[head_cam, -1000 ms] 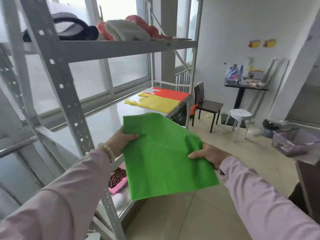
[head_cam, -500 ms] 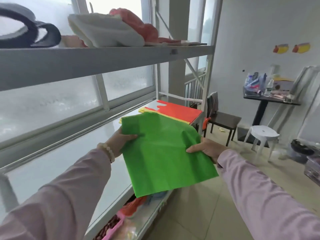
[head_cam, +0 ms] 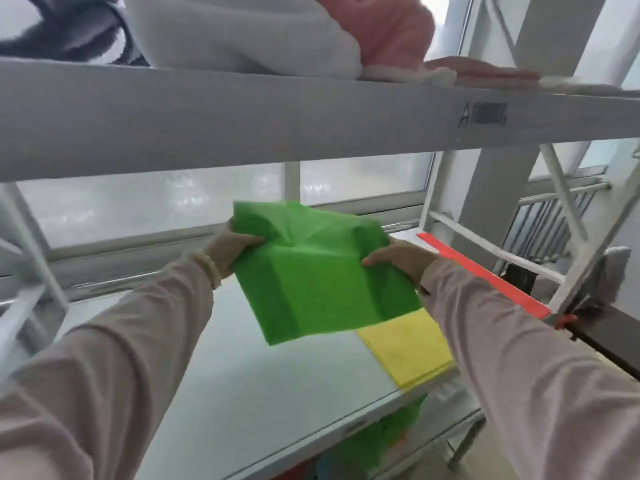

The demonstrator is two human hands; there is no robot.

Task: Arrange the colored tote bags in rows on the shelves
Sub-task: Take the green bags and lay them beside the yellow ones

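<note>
Bare room is offered on the shelf [head_cam: 221,375] at 8 o'clock of the yellow tote bag [head_cam: 408,351]. The green tote bag [head_cam: 325,278], held above it over the yellow corner, is best lowered flat with edges squared alongside. Its sides are gripped by the left hand [head_cam: 232,245] and right hand [head_cam: 401,259], apart.

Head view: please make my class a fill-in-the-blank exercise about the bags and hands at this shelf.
1. The held bag, gripped by the left hand and right hand, is coloured ____.
2. The flat bag, lying on the shelf and partly hidden by the held one, is coloured ____.
3. The bracelet sits on the ____ wrist.

Missing words: green; yellow; left.
</note>
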